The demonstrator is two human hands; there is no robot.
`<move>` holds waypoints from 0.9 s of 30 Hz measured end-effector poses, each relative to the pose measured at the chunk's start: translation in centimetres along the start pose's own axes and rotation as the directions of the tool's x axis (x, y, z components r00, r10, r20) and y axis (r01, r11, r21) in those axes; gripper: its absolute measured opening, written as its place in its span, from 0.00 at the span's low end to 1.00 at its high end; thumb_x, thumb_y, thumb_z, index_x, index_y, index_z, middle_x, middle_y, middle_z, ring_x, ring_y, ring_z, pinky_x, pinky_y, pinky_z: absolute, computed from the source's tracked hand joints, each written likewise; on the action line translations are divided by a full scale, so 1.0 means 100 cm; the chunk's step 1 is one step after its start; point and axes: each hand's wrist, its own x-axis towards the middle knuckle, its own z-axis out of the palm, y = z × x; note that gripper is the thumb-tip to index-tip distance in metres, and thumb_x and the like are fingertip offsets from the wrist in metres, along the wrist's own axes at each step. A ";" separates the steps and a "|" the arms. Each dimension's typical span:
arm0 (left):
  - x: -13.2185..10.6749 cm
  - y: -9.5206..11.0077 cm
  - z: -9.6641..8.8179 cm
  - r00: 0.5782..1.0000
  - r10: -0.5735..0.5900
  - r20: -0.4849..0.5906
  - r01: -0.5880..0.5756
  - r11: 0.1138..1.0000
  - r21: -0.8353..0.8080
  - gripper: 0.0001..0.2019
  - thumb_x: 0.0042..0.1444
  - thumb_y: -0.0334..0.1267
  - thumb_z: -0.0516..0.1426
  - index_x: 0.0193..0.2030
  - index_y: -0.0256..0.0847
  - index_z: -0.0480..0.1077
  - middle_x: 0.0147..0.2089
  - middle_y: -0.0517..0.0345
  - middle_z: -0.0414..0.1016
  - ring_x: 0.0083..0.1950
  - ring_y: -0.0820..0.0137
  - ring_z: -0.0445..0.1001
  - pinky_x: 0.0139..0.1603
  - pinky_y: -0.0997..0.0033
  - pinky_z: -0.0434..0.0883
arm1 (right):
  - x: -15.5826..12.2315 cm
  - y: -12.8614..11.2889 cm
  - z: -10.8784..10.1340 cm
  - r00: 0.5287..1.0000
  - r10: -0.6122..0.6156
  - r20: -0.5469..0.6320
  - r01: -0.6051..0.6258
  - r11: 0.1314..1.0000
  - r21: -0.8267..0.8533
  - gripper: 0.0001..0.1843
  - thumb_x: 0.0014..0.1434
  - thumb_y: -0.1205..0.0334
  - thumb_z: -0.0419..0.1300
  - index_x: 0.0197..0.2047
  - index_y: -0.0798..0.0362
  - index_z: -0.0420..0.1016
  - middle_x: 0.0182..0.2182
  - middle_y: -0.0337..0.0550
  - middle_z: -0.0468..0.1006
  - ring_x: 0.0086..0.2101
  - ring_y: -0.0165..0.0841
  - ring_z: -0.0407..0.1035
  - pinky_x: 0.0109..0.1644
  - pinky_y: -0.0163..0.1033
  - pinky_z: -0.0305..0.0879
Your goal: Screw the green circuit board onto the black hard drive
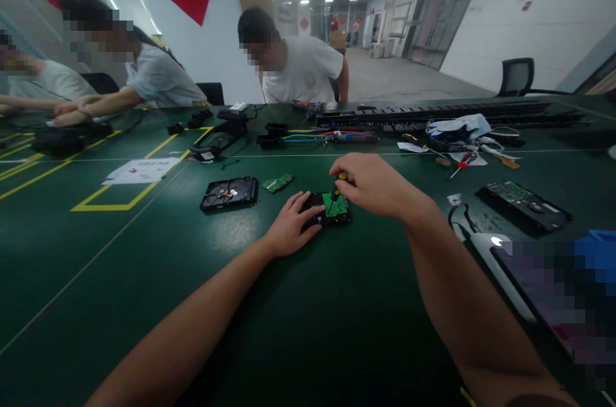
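Observation:
A small black hard drive (329, 209) with a green circuit board on top lies on the dark green table (144, 278). My left hand (291, 224) rests on its left side, fingers curled over the edge, holding it down. My right hand (373, 183) is closed round a screwdriver (341, 180) with a yellow-capped handle, its tip standing upright on the drive's board.
A second opened drive (230, 192) and a loose green board (278, 183) lie to the left. Another drive (527, 204) sits at right, a red screwdriver (462, 164) behind it. Cables, long black strips and a white cloth lie farther back. Three people are at the far side.

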 end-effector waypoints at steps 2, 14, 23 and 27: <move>0.000 0.000 0.000 1.000 -0.002 0.002 0.002 1.000 0.002 0.25 0.70 0.45 0.62 0.73 0.53 0.69 0.81 0.48 0.52 0.81 0.43 0.50 0.77 0.32 0.59 | 0.000 -0.001 0.000 1.000 -0.012 -0.002 0.012 1.000 0.000 0.09 0.66 0.70 0.62 0.46 0.57 0.84 0.44 0.50 0.85 0.44 0.39 0.76 0.52 0.42 0.66; 0.001 0.001 0.000 1.000 -0.007 -0.004 0.007 1.000 -0.011 0.26 0.69 0.46 0.63 0.72 0.54 0.70 0.81 0.49 0.52 0.81 0.43 0.50 0.77 0.32 0.59 | 0.003 -0.001 0.003 1.000 -0.019 0.020 0.018 1.000 0.012 0.10 0.68 0.67 0.62 0.50 0.54 0.82 0.47 0.51 0.83 0.47 0.41 0.76 0.53 0.44 0.65; 0.000 0.001 0.000 1.000 -0.006 0.009 0.006 1.000 0.005 0.26 0.70 0.46 0.61 0.73 0.53 0.69 0.81 0.48 0.51 0.81 0.44 0.48 0.78 0.33 0.58 | 0.001 -0.004 0.003 1.000 0.008 0.009 -0.008 0.999 0.033 0.06 0.65 0.68 0.62 0.45 0.57 0.79 0.42 0.50 0.82 0.38 0.36 0.73 0.45 0.40 0.64; 0.000 0.002 -0.001 1.000 -0.011 0.015 0.011 1.000 0.005 0.26 0.70 0.46 0.61 0.73 0.53 0.69 0.82 0.49 0.51 0.81 0.44 0.48 0.78 0.33 0.58 | 0.001 -0.003 0.001 0.999 -0.038 0.021 0.037 0.998 0.048 0.09 0.67 0.68 0.61 0.48 0.55 0.81 0.43 0.48 0.82 0.39 0.36 0.73 0.47 0.40 0.64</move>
